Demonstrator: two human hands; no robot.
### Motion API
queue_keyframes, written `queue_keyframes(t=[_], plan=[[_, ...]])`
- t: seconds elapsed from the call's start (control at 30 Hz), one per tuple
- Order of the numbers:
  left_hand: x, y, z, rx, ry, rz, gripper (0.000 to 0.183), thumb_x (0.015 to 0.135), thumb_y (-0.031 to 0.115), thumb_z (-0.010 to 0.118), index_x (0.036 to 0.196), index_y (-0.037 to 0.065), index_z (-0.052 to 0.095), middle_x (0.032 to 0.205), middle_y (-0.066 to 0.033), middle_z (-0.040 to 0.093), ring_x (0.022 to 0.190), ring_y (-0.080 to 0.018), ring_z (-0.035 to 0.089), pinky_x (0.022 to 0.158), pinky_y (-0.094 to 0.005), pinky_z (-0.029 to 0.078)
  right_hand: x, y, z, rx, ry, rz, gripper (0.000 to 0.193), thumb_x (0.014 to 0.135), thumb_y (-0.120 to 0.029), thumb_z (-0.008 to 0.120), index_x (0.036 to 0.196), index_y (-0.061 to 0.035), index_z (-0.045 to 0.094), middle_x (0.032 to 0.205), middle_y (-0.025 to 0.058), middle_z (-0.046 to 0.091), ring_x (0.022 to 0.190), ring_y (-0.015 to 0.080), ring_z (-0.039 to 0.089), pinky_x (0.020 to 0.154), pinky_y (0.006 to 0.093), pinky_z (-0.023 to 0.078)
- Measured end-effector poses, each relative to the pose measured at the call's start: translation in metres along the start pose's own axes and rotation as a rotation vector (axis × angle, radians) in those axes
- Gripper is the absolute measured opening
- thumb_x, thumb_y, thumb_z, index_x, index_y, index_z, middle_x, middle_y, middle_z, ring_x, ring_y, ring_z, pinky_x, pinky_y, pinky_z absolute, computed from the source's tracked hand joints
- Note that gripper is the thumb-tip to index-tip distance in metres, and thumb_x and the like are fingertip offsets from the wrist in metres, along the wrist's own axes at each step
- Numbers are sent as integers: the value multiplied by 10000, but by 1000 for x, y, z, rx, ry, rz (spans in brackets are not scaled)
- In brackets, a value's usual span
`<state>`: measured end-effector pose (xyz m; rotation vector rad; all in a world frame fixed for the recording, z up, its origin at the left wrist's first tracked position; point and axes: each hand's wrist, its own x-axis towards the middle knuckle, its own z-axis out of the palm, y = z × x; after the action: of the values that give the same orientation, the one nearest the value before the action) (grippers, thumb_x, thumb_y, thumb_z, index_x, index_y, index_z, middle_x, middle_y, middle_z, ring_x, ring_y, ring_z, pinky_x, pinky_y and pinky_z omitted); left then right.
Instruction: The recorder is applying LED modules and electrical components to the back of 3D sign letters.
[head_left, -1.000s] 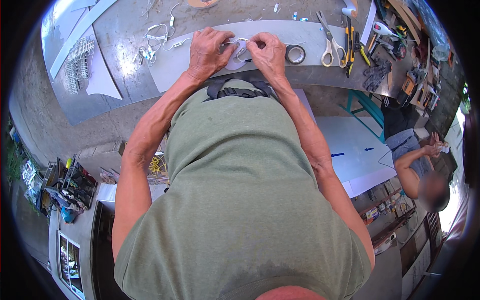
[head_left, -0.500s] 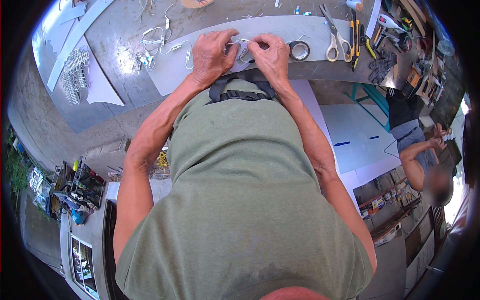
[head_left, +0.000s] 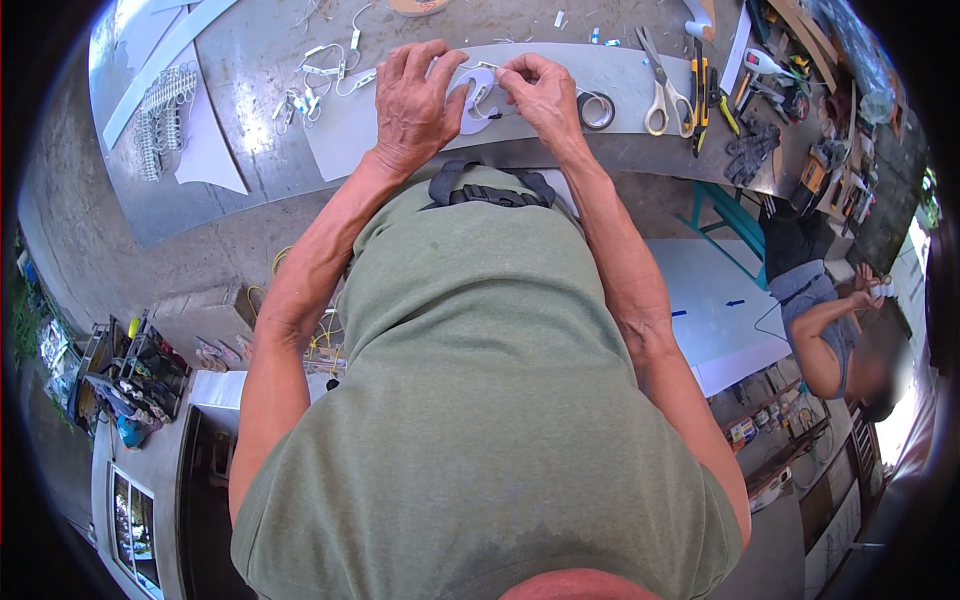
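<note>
Between my hands, a small white curved cutout [head_left: 470,122] lies on a pale sheet [head_left: 350,140]. A wire with small white LED modules [head_left: 485,66] runs over this cutout. The thumb and forefinger of my right hand [head_left: 545,100] are pinched at the wire, beside the cutout's right side. My left hand [head_left: 412,105] is at the left of the cutout, its fingers apart and its thumb at the cutout's edge. More of the LED string [head_left: 325,72] lies loosely coiled to the left. A black tape roll [head_left: 596,110] rests just right of my right hand.
Scissors [head_left: 662,95] and a yellow-black utility knife [head_left: 699,100] lie to the right. Farther right are a dark glove [head_left: 750,155] and assorted tools. A bundle of LED modules [head_left: 165,110] lies at far left. Another person [head_left: 825,320] sits at the right, hands raised.
My left hand has loosened and its fingers have spread, so more of the white cutout shows. My right hand stays pinched at the wire. The whole view has shifted slightly.
</note>
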<state>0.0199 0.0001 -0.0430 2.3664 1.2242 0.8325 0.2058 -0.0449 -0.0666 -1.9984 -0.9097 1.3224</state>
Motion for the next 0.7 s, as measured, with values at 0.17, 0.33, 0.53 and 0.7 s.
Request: queue_keyframes(t=[0.17,0.33,0.53,0.7], plan=[[-36,7,0,-106,-260,-52,288,807,16,734,1090,51,691,1117,-102,648,985,-282,636,809,-384,526,8,-4,-10,-43,-112,-73,219,906,-202,740,982,3,730,769,31,699,650,93,630,560,248,507],[-51,22,19,-65,-198,-151,374,769,-64,650,1123,54,666,1092,-88,636,1000,-281,631,803,-387,551,19,-3,-15,-25,-147,-213,159,878,-114,733,975,11,745,728,68,721,622,105,656,601,275,534],[-55,55,44,-64,-55,-376,311,782,-51,661,1079,36,686,1019,-104,620,968,-298,633,792,-396,548,34,4,-24,-115,-218,-357,182,875,-121,724,1019,-19,768,735,69,732,635,95,660,621,269,539],[-53,89,72,-12,112,-602,226,813,52,756,1037,25,737,970,-134,653,814,-308,681,699,-402,552,43,3,-31,-167,-295,-373,188,876,-135,721,1012,-15,768,745,72,739,653,101,667,636,274,546]])
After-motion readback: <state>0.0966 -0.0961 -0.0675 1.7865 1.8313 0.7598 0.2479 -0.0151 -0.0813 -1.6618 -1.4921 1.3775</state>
